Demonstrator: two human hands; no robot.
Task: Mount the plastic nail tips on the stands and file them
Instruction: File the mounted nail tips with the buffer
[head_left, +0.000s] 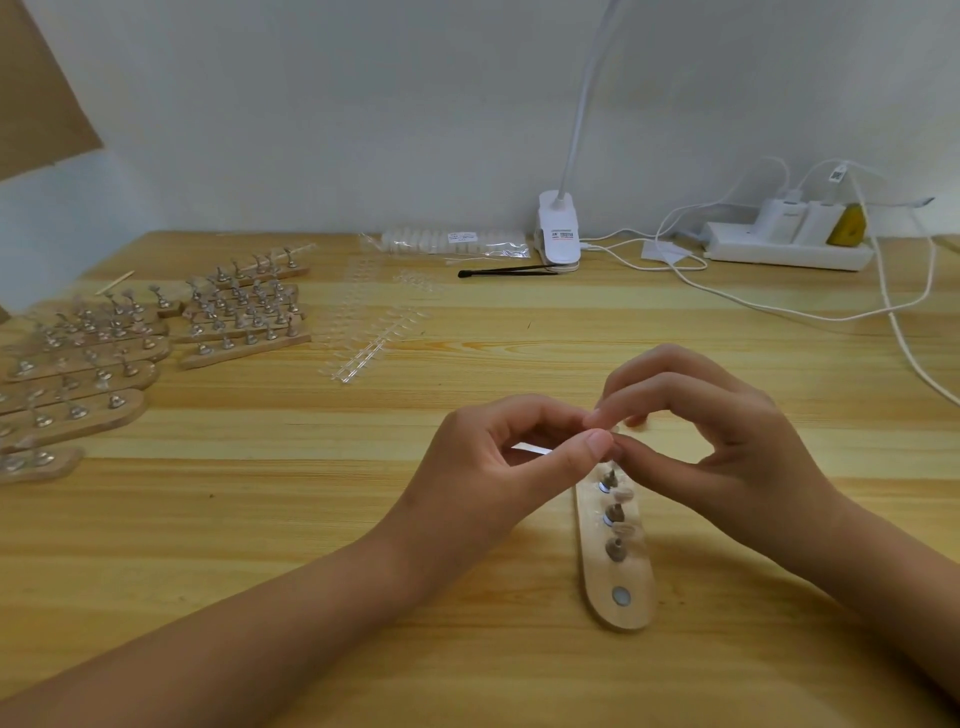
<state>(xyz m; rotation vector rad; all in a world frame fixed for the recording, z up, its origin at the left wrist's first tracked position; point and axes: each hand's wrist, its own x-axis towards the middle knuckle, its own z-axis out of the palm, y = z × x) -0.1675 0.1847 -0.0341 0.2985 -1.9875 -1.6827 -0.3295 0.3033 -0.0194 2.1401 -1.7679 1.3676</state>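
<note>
Mounting step: fingers (582, 453) of left hand (493, 462) and right hand (727, 441) pinch together, seemingly on a nail tip, over the stand (618, 582); next needs precise seating.

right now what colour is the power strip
White power strip, seen in the head view.

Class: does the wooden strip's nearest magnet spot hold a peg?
No, that magnet spot is bare; pegs stand only farther along the wooden strip.
</note>
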